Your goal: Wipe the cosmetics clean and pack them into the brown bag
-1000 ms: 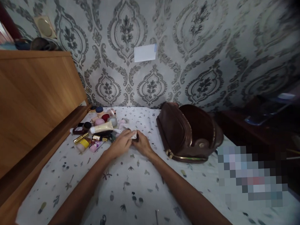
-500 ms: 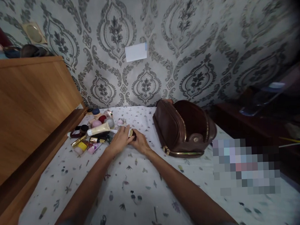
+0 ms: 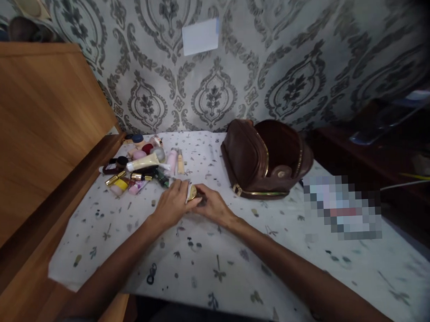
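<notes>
The right hand (image 3: pixel 215 206) grips a small gold-topped item (image 3: pixel 192 192) (mostly hidden by fingers); the left hand (image 3: pixel 171 203) curls close beside it, its hold impossible to tell. Leftward beyond lie jumbled cosmetics (image 3: pixel 143 162); rightward, apart, sits an open brown bag (image 3: pixel 241 152).

A small, gold-faced round item (image 3: pixel 192 192), partly hidden, sat tilted in the right hand (image 3: pixel 212 205), just beside the left hand (image 3: pixel 172 203).
</notes>
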Demonstrator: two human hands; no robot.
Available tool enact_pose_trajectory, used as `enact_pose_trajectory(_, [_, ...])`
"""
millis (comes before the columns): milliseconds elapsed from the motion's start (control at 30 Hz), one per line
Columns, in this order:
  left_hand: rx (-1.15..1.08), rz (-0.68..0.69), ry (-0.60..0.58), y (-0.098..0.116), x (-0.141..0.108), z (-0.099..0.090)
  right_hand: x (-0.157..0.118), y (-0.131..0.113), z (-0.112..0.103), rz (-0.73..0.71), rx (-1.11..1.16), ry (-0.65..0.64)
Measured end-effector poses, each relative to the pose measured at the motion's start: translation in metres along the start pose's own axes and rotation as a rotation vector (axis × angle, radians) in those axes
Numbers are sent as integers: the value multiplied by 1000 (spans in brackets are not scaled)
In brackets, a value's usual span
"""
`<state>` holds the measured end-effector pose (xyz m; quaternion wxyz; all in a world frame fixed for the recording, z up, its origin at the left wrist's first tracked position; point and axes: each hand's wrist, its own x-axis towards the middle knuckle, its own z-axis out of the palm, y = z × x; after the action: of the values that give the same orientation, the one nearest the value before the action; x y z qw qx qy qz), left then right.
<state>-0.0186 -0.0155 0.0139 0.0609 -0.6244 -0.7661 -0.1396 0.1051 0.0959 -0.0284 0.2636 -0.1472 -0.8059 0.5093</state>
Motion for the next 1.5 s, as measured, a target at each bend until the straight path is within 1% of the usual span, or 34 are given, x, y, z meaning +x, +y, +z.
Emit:
enact_pose_trajectory(100, [-37,7,3,10,-23,1,-25,-5,3,14,-47,-17])
enact_pose_trajectory(200, [-120,45,11,12,-43,4,-43,-5,4,-29,-107,-34])
enact_pose_trajectory(300, [-263,83,-4,8,-60,10,-51,-2,4,-78,-151,-69])
enact_pose_trajectory(367, [-361,73,-11,6,-68,13,-51,0,3,-93,-172,-88])
enact_pose_trajectory(500, [-455,-14,6,8,-77,13,-50,3,3,-117,-190,-116])
enact_pose_trajectory(633, [-430,-117,-8,12,-77,9,-51,3,2,-121,-192,-127])
enact_pose_trajectory(767, [-353,-132,18,15,-79,9,-52,1,2,-132,-195,-127])
enact_pose_trajectory(900, [-320,-114,25,24,-89,11,-52,0,3,-122,-167,-104])
enact_pose_trajectory(1033, [-276,-59,-4,33,-103,11,-52,-1,2,-67,-158,-71])
enact_pose_trajectory(1167, [-254,32,-2,34,-117,4,-51,-1,1,-58,-152,-71])
enact_pose_trajectory(1267, [-227,103,60,29,-121,-3,-51,0,2,-79,-142,-68])
enact_pose_trajectory(1367, [-136,201,139,25,-118,-7,-50,1,3,-101,-137,-53])
enact_pose_trajectory(1433, [-33,280,113,24,-111,-9,-50,0,4,-118,-141,-51])
enact_pose_trajectory(1500, [80,349,13,25,-101,-11,-50,0,4,-126,-159,-56])
